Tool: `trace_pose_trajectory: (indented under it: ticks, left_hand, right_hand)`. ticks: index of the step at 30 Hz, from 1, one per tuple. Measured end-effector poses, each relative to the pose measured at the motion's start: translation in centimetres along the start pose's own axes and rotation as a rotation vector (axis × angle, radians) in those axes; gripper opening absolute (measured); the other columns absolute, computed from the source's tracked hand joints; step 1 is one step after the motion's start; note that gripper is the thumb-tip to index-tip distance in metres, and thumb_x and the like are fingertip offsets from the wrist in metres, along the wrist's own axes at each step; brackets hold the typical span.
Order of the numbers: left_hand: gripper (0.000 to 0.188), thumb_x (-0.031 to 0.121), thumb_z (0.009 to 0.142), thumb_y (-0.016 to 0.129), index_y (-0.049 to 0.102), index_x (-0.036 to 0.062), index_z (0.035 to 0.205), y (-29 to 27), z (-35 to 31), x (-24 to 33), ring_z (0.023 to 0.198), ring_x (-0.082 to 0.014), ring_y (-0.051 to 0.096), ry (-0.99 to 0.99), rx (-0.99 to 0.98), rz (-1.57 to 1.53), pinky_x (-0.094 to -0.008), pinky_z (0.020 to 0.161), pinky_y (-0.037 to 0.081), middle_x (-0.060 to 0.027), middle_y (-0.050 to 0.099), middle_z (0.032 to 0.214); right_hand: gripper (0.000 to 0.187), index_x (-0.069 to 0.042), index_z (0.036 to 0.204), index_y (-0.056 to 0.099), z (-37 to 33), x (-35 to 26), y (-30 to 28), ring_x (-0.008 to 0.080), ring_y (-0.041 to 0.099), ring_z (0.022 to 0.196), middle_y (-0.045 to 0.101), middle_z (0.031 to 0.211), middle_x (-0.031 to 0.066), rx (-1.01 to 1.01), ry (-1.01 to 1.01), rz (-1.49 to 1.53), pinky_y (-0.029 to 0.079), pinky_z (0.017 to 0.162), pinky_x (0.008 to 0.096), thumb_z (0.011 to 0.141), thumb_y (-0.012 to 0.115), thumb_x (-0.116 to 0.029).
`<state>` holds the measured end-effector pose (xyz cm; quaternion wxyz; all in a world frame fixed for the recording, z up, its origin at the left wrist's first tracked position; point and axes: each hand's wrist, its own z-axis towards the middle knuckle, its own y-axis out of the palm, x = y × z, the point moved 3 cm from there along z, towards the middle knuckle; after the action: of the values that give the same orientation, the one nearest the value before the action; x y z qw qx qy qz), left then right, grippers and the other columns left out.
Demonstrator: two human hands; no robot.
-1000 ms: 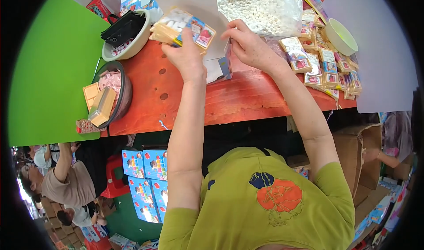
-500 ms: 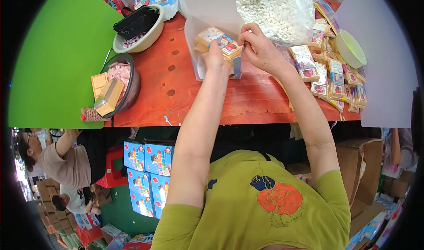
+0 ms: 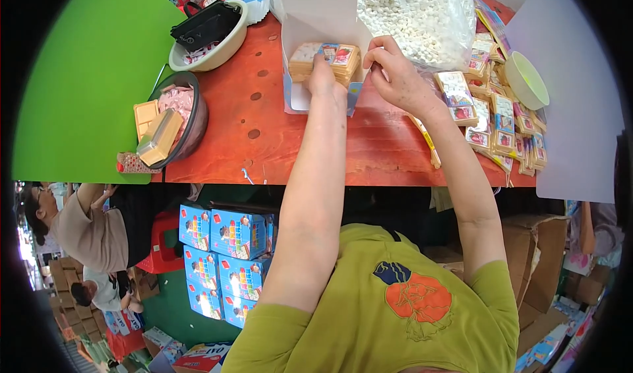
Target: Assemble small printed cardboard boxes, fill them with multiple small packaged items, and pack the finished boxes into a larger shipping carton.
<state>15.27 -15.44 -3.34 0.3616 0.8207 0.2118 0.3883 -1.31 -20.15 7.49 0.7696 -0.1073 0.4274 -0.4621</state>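
Observation:
An open white and light-blue carton stands at the middle of the table. My left hand reaches into it and is closed round a stack of small tan snack packs with white pieces and printed labels. The stack lies nearly level at the carton's mouth; the hand hides part of it. Beside the carton's right wall is my right hand, its thumb and fingers pinched at the wall's edge. More snack packs lie heaped to the right, near a pale green bowl.
A clear bag of white pieces lies behind the carton. On the left, a cream basin holds a black bag, and a dark bucket holds pink wrappers and tan trays. Blue cartons are stacked below the table. Other people are at left.
The stack in my left hand has turned from slanting to nearly level in the carton. My right hand stays at the carton's right edge. The view has shifted slightly.

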Motion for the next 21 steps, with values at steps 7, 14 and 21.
trace_pose_trajectory:
  ticks: [7, 14, 21]
  left_hand:
    - [0.056, 0.023, 0.100, 0.067, 0.041, -0.0017, 0.144, -0.1, -2.2, 0.6, 0.101, -0.0322, 0.071, -0.107, 0.105, 0.276, -0.0535, 0.078, 0.062, -0.0185, 0.061, 0.131]
    - [0.066, 0.018, 0.093, 0.077, 0.040, -0.0030, 0.143, 1.0, -4.0, 2.1, 0.105, -0.0357, 0.069, 0.049, 0.229, 0.399, -0.0620, 0.075, 0.059, -0.0201, 0.059, 0.132]
    - [0.054, 0.010, 0.089, 0.075, 0.051, -0.0018, 0.136, -1.8, -5.6, 4.0, 0.116, -0.0391, 0.062, 0.447, 0.001, 1.118, -0.0522, 0.092, 0.055, -0.0227, 0.060, 0.126]
  right_hand:
    - [0.020, 0.000, 0.099, 0.057, -0.4, -0.2, 0.0, 0.0218, 0.057, 0.093, 0.049, 0.116, 0.0128, -0.007, -0.028, -0.007, 0.049, 0.079, 0.0302, 0.084, 0.053, 0.012]
    - [0.023, 0.000, 0.102, 0.058, -0.1, -0.5, 0.0, 0.0236, 0.058, 0.095, 0.049, 0.116, 0.0133, -0.002, -0.045, -0.002, 0.050, 0.082, 0.0314, 0.084, 0.052, 0.012]
    - [0.023, -0.002, 0.104, 0.059, 0.1, 0.1, 0.2, 0.0254, 0.059, 0.096, 0.050, 0.117, 0.0141, 0.000, -0.024, -0.031, 0.050, 0.083, 0.0316, 0.086, 0.053, 0.011]
